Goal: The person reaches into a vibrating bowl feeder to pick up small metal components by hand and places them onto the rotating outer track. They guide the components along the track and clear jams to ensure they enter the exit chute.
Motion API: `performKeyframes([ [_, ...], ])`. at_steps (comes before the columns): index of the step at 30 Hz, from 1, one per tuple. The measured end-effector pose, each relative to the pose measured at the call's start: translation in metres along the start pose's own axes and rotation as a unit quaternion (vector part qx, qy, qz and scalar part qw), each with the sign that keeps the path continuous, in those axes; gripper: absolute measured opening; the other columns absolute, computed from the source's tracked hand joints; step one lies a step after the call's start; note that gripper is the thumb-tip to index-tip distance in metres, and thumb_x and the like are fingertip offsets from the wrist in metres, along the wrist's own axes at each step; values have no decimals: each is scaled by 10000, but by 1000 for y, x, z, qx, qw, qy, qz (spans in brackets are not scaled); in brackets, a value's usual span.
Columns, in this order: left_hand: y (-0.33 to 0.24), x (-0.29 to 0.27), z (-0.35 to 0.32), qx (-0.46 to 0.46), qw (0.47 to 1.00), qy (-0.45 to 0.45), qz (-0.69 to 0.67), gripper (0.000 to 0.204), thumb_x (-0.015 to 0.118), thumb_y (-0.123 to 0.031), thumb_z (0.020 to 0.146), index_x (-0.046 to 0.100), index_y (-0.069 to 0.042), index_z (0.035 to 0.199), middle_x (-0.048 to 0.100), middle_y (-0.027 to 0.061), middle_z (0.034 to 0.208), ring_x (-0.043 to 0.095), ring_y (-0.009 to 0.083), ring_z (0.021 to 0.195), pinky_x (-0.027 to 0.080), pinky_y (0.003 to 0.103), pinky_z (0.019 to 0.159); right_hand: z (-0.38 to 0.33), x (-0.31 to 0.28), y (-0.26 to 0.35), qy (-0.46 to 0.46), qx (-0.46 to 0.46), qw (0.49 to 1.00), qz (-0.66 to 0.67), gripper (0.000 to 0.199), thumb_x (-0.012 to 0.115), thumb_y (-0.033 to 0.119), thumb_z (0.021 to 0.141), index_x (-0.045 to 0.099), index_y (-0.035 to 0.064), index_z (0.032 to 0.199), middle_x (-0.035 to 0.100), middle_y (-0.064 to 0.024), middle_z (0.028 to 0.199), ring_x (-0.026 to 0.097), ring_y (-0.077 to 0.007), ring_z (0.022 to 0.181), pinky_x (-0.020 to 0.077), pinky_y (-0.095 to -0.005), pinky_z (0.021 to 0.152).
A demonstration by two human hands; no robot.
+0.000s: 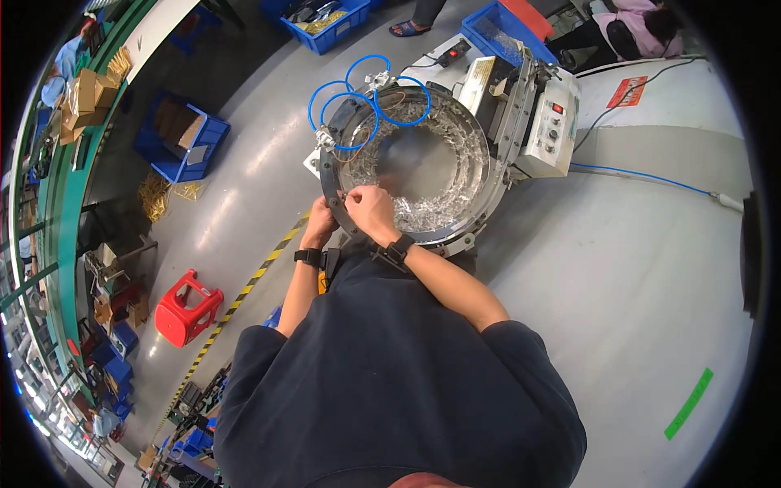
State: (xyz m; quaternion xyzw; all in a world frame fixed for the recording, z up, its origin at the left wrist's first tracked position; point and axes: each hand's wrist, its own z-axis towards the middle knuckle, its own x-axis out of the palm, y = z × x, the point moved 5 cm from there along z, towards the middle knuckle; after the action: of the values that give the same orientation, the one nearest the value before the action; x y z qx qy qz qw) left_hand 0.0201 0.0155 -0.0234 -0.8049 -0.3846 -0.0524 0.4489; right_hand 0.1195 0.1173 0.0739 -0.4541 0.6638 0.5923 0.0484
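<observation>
The grey floor (651,268) takes up most of the view, crossed by a yellow-and-black striped line (244,297) at my left. On it stands a round metal feeder bowl (468,134), its track and bottom strewn with small silvery parts (423,213). A pale control box (553,118) is fixed to its far right side, and blue air hoses (350,98) loop over its far left rim. A red plastic stool (189,307) sits well apart to my left, blue bins (181,140) beyond it. My right hand (370,210) is clenched at the bowl's near rim, fingers curled in; what it pinches I cannot tell. My left hand (320,221) grips the outside of that rim just beside it.
</observation>
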Motion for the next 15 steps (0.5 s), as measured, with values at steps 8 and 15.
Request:
performKeyframes([
  [8,4,2,-4,13,1000,-14,23,33,607,-95,916,634,-78,923,636,-23,807,582,66,659,431,203,530,-16,1,1,-15,-42,999,25,164,651,169,791,719,51,882,665,-142,855,641,-351,778,510,-425,708],
  [15,5,5,-4,16,1000,-17,0,36,611,-110,913,617,-74,910,630,-16,814,585,75,681,451,210,556,-17,-4,7,-46,-50,997,43,137,643,142,800,713,51,874,668,-127,855,646,-346,771,508,-425,688],
])
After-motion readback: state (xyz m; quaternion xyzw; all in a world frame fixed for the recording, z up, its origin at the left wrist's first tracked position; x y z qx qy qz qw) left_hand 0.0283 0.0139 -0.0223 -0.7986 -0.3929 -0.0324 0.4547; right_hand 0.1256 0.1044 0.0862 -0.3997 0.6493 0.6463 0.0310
